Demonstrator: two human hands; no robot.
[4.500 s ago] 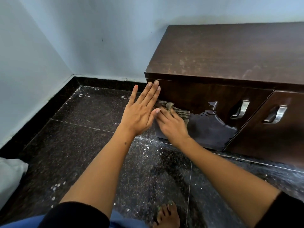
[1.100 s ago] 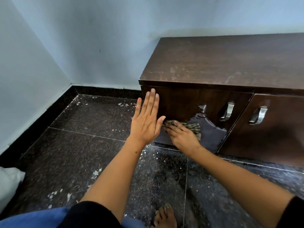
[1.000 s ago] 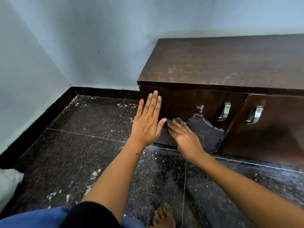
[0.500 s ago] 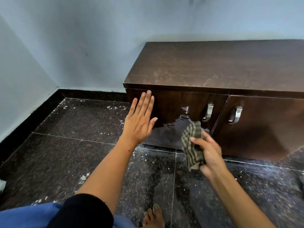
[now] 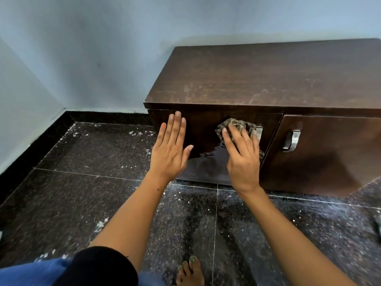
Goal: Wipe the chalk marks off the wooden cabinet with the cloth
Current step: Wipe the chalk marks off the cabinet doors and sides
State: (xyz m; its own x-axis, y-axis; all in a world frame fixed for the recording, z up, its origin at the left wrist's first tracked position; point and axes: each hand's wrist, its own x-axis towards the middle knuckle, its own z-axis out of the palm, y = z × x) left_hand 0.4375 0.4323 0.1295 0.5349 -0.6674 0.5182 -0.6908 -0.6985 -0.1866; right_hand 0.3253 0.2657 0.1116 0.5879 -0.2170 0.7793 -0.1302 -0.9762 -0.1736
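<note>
Wall (image 5: pixel 82 48): pale blue, meeting a dark skirting at the corner.

Floor (image 5: pixel 92 193): dark speckled tile, strewn with white flecks.

Left hand (image 5: pixel 169 149): flat and empty, fingers (image 5: pixel 176 129) straight and close together, thumb out; palm set against the left end of the cabinet front, forearm reaching up from a black sleeve (image 5: pixel 99 267). Judged a brace.

Cabinet (image 5: pixel 268 79): low, dark wood, in the corner. Its top carried pale smears near the front edge, possibly chalk, though the view was too soft to be sure. A glossy patch lay low on the left door.

Cloth (image 5: pixel 237 124): checked, bunched, pressed to the upper left door just beside the handle (image 5: pixel 259 134).

Right hand (image 5: pixel 242 155): over the cloth, fingers spread and bearing it flat on the door, wrist straight, forearm coming from lower right.

Second handle (image 5: pixel 291 141): on the right door, untouched.

Step in hand: wiping the left door front. Next move, as judged: sweep the cloth across under firm pressure, skirt the handle, then take the top.
</note>
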